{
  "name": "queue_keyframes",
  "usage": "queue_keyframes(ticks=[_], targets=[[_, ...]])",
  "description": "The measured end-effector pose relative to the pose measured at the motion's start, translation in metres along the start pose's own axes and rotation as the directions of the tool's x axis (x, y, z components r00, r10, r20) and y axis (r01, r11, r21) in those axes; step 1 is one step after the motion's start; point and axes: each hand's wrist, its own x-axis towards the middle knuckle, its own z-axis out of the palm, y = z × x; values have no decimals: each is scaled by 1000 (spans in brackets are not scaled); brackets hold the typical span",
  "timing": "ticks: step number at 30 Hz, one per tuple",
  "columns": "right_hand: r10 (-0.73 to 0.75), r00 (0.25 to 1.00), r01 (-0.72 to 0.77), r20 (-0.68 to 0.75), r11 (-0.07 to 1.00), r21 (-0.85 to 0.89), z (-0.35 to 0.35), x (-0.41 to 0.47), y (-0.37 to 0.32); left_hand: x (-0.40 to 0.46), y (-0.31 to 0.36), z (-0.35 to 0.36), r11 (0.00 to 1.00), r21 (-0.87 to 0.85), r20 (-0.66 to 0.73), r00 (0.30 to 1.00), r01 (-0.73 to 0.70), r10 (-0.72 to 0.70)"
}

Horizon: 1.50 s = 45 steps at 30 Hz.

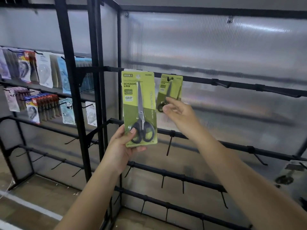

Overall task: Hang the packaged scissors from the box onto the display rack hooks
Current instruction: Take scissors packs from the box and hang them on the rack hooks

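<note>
L hand [122, 146] fingers clamped on scissors pkg [140, 107]; R hand [178, 112] fingers pinching hung pkg [169, 90] on hook [169, 78].

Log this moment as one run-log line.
left hand: holds scissors pack | right hand: fingers on hung scissors pack | hook: loaded

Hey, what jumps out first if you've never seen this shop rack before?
The green scissors pack at centre, gripped at its bottom by the left hand, stands out against the black rack. Just right of it, a second scissors pack hangs on a hook, the right hand at its lower end. Colourful packets fill hooks far left.
</note>
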Motion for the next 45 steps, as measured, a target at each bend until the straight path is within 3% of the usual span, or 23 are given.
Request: queue_keyframes(ticks=[3, 6, 10, 12, 14, 15, 20, 32, 37, 41, 43, 45], targets=[[-25, 993, 7, 120, 989, 150, 10, -22, -1, -1, -3, 1, 1000, 13, 22, 1000, 3, -3], [-36, 993, 10, 116, 977, 213, 16, -28, 4, 0, -7, 5, 997, 81, 37, 999, 0, -3], [34, 998, -45, 49, 971, 236, 14, -24, 12, 9, -13, 15, 926, 374, 0, 998, -52, 56], [49, 999, -49, 3, 978, 204, 9, -21, 14, 16, -14, 16, 735, 662, 20, 984, -145, 176], [69, 997, -61, -40, 981, 182, 5, -16, 16, 22, -13, 14, 404, 889, 115, 959, -216, 259], [80, 995, -71, -52, 983, 171, 4, -14, 17, 23, -13, 14, 295, 929, 142, 952, -224, 272], [116, 991, -112, -64, 992, 56, 5, -10, 17, 21, -11, 23, 63, 977, 181, 944, -206, 274], [191, 978, -196, -82, 979, -60, 4, 12, 21, 21, 0, 27, -51, 975, 221, 963, -216, 153], [210, 975, -224, -77, 920, -321, -2, 32, 7, 35, 9, 35, -155, 969, 201, 978, -190, 58], [268, 961, -271, -65, 878, -394, 0, 50, 4, 51, 22, 44, -258, 951, 177, 984, -168, 11], [295, 954, -283, -47, 844, -456, 1, 54, 7, 56, 27, 49, -273, 947, 181, 983, -171, 12], [219, 973, -220, -69, 808, -547, 1, 52, 11, 57, 30, 50, -265, 948, 192, 981, -177, 31]])
